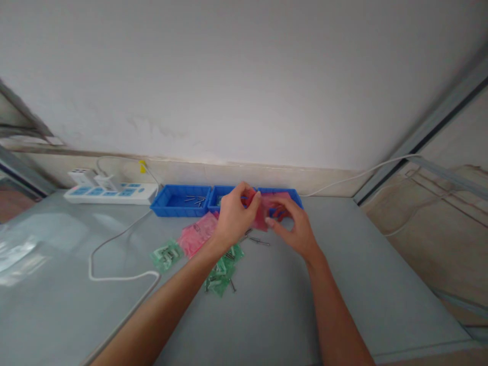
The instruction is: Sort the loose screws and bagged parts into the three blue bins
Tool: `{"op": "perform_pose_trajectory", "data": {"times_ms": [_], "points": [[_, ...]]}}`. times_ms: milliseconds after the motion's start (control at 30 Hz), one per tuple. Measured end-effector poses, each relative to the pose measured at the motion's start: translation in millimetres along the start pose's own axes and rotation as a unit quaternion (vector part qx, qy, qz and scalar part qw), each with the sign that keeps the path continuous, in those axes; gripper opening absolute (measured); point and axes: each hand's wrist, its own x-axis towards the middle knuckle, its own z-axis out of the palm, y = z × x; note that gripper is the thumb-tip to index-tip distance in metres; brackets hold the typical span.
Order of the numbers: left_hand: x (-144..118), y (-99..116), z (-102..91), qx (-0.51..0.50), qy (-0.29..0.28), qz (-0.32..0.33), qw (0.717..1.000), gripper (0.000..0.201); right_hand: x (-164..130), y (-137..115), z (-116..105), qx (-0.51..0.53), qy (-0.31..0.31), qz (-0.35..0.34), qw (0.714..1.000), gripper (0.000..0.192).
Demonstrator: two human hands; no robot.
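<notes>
My left hand pinches a small pink plastic bag between thumb and fingers, above the table in front of the blue trays. At the bag's right edge, my right hand has its thumb and curled fingers closed on it. Just below the bag lie a few loose screws. A stack of flat pink bags rests left of my left hand. Green bags with screws and pale pieces lie partly beneath my left forearm, and another green bag sits farther left.
Three blue trays line the wall: the left tray holds screws, the middle tray is partly hidden, and the right tray contains pink bags. A white power strip stands left, its cable crossing the table.
</notes>
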Motion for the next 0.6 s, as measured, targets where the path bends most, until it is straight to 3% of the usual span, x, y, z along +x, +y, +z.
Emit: {"op": "perform_pose_trajectory", "data": {"times_ms": [67,100,233,300,367,433,500,600], "points": [[7.6,-1.0,6.7,-0.04,0.015,-0.024,0.999,0.019,0.2,-0.6,3.1,0.048,-0.044,-0.002,0.998,0.067],[10.9,-1.8,9.9,-0.073,0.002,-0.032,0.997,0.021,0.7,1.0,5.0,0.056,-0.037,0.009,0.998,0.069],[17.3,-5.9,16.4,-0.163,-0.114,-0.004,0.98,0.031,5.2,17.2,10.5,0.014,0.146,0.111,0.983,0.031],[16.2,-9.8,15.3,-0.092,-0.119,0.028,0.988,0.03,9.2,25.5,9.7,-0.014,0.243,0.142,0.959,0.031],[13.1,-16.1,13.1,0.04,-0.102,0.076,0.991,0.025,14.4,30.1,8.0,-0.055,0.316,0.144,0.936,0.043],[9.1,-24.4,12.0,0.161,-0.123,0.144,0.969,0.022,20.7,31.9,8.2,-0.101,0.357,0.114,0.921,0.053],[5.1,-32.6,12.3,0.232,-0.156,0.2,0.939,0.022,26.8,33.8,12.3,-0.133,0.354,0.078,0.922,0.043],[0.9,-41.2,13.2,0.275,-0.131,0.203,0.931,0.027,32.1,40.6,23.5,-0.153,0.285,0.081,0.943,0.025]]}}
